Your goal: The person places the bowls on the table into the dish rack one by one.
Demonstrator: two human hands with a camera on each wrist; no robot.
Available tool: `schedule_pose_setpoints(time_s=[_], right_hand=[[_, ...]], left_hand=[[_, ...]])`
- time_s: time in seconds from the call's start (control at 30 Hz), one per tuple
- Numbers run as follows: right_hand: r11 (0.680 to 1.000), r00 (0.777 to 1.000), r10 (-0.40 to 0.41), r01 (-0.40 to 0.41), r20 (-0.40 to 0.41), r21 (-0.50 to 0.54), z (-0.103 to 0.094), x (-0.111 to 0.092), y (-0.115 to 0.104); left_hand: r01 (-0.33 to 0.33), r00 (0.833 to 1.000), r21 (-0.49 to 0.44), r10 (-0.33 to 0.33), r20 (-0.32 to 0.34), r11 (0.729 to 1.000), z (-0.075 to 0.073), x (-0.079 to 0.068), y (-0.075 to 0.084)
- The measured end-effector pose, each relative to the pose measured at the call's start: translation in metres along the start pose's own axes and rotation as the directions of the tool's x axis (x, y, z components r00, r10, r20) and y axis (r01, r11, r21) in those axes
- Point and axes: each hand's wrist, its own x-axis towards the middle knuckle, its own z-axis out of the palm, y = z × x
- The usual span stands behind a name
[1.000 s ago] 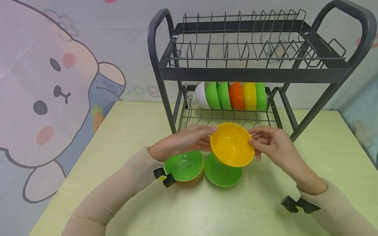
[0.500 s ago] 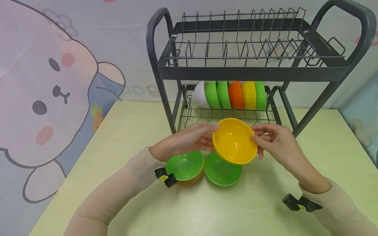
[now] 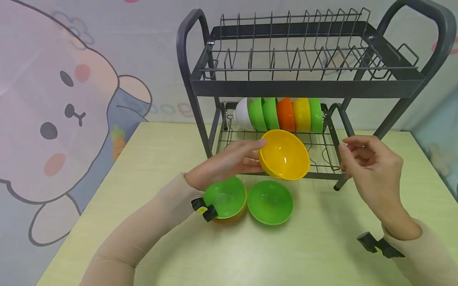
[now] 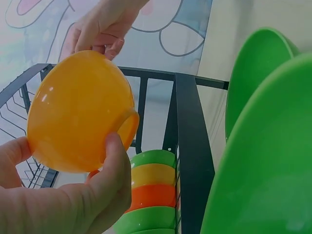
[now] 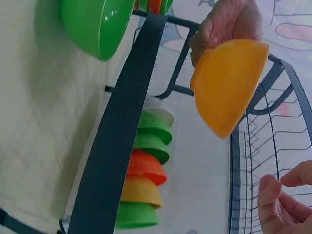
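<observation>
A yellow bowl (image 3: 284,155) is held up in front of the rack's lower tier, its inside turned to the head camera. My left hand (image 3: 229,163) grips it by its left side, thumb at the rim and fingers on the outside near the foot ring. Apart from the bowl, to its right, is my right hand (image 3: 372,171), fingers loosely bent and nothing between them. Below on the table stand a single green bowl (image 3: 270,202) and, to its left, a green bowl (image 3: 226,198) on top of a stack with orange edges beneath.
The dark two-tier dish rack (image 3: 304,89) stands at the back of the pale table (image 3: 250,254). Several bowls line its lower tier on their sides: white (image 3: 243,115), green, orange (image 3: 285,115), yellow and green. A wall cloth with a cartoon animal (image 3: 71,131) hangs behind.
My right hand has let go of the yellow bowl and moved off to the right. My left hand has raised the bowl a little toward the rack.
</observation>
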Motion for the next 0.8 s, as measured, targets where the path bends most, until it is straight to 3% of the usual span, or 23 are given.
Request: schedule_pose_setpoints(time_s=[0.1, 0.2, 0.4, 0.57, 0.73, 0.8], right_hand=[[0.996, 0.987, -0.086, 0.086, -0.135, -0.006, -0.004, 0.003, 0.001], [0.991, 0.959, -0.132, 0.131, -0.252, -0.02, -0.008, 0.007, 0.001], [0.996, 0.91, -0.08, 0.09, -0.407, 0.007, -0.014, 0.015, 0.0], [0.997, 0.92, 0.058, -0.07, -0.387, -0.016, -0.019, 0.023, 0.009], [0.977, 0.936, 0.206, -0.214, -0.284, 0.005, -0.02, 0.031, 0.021], [0.973, 0.943, 0.228, -0.229, -0.244, 0.027, -0.018, 0.032, 0.027]], left_hand=[[-0.01, 1.0, 0.006, 0.01, -0.011, 1.0, 0.0, 0.004, 0.001], [-0.023, 1.0, 0.022, 0.023, -0.007, 0.999, 0.0, 0.006, 0.001], [-0.029, 0.999, 0.023, 0.03, -0.012, 0.999, 0.001, 0.011, 0.004], [-0.042, 0.999, 0.027, 0.042, -0.011, 0.999, 0.002, 0.014, 0.004], [-0.046, 0.999, 0.052, 0.047, -0.013, 0.998, 0.003, 0.023, 0.003], [-0.045, 0.999, 0.068, 0.046, -0.005, 0.997, 0.006, 0.028, 0.003]])
